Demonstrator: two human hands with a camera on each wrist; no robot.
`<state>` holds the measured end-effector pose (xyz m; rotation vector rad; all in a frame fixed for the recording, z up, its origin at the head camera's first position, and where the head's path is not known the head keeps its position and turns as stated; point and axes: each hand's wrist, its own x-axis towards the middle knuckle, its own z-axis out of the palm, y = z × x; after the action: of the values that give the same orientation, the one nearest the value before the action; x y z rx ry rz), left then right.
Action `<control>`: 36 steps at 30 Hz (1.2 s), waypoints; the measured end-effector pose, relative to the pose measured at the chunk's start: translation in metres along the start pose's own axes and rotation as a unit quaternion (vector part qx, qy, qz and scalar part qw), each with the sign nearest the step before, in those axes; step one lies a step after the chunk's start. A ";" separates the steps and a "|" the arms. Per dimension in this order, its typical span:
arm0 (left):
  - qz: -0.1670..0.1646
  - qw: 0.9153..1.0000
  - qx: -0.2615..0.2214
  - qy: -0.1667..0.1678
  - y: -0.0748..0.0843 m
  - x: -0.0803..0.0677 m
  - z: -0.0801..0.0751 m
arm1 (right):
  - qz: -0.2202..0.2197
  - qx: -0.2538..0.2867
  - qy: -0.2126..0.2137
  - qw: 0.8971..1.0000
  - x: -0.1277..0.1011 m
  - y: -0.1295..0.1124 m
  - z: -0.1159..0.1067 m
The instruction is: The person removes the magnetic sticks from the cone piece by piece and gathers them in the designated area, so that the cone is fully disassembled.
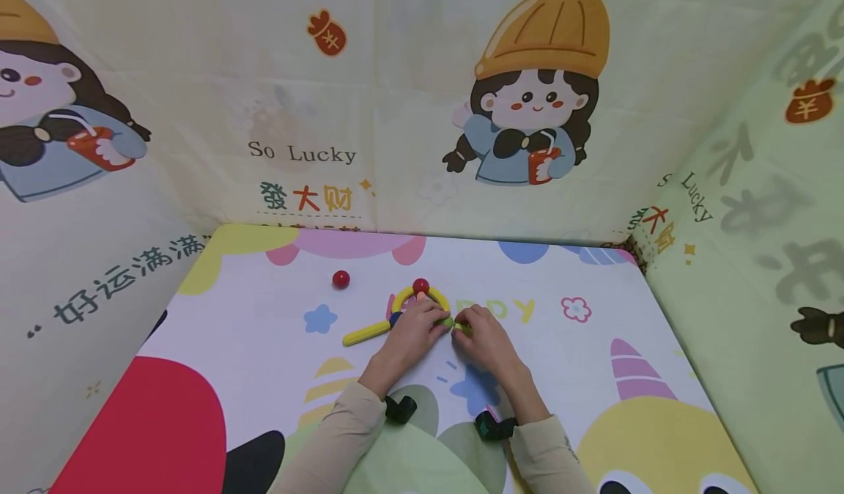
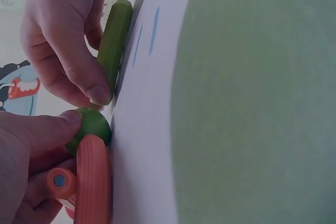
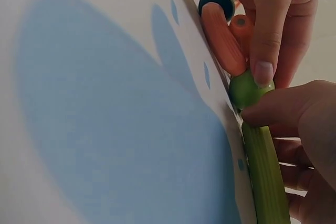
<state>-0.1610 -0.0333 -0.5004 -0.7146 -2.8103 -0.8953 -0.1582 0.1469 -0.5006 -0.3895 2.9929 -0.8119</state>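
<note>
On the patterned table mat (image 1: 264, 333), both hands meet at a small construction of coloured sticks and balls. Left hand (image 1: 412, 335): fingers curled, thumb tip pressing a green ball (image 2: 89, 127) against the mat; an orange stick (image 2: 93, 182) runs from this ball under the palm, and a second short orange piece (image 2: 59, 182) lies between the fingers. Right hand (image 1: 484, 340): thumb and fingers pinch a green stick (image 2: 114, 43), whose near end lies just beside the green ball; whether the two touch cannot be told. Right wrist view: the orange stick (image 3: 223, 38) joins a dark blue ball (image 3: 216, 2), beyond which a yellow stick (image 1: 366, 332) extends to the left across the mat. A yellow curved piece (image 1: 402, 296) arcs above the left hand, with a red ball (image 1: 420, 286) at its top. Another red ball (image 1: 341, 279) lies apart, to the left. Cartoon-printed fabric walls (image 1: 395, 113) enclose the table.
</note>
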 end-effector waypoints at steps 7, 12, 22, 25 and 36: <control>0.002 1.000 -0.002 -0.001 0.001 0.000 -0.001 | 0.006 -0.014 -0.003 1.000 -0.002 0.002 -0.002; 0.008 1.000 -0.008 0.000 -0.001 0.000 0.000 | -0.009 -0.021 0.007 1.000 -0.006 0.006 -0.005; 0.016 1.000 -0.006 -0.003 -0.004 0.001 0.001 | -0.026 -0.031 0.022 0.999 -0.017 0.017 -0.011; 0.016 1.000 -0.006 -0.004 -0.004 0.001 0.000 | -0.025 -0.029 0.022 0.999 -0.019 0.019 -0.013; 0.007 1.000 -0.011 -0.009 -0.003 0.000 -0.002 | -0.035 -0.030 0.018 0.999 -0.019 0.024 -0.020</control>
<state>-0.1620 -0.0365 -0.5001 -0.7472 -2.8121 -0.9248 -0.1473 0.1816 -0.4966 -0.4899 3.0592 -0.7426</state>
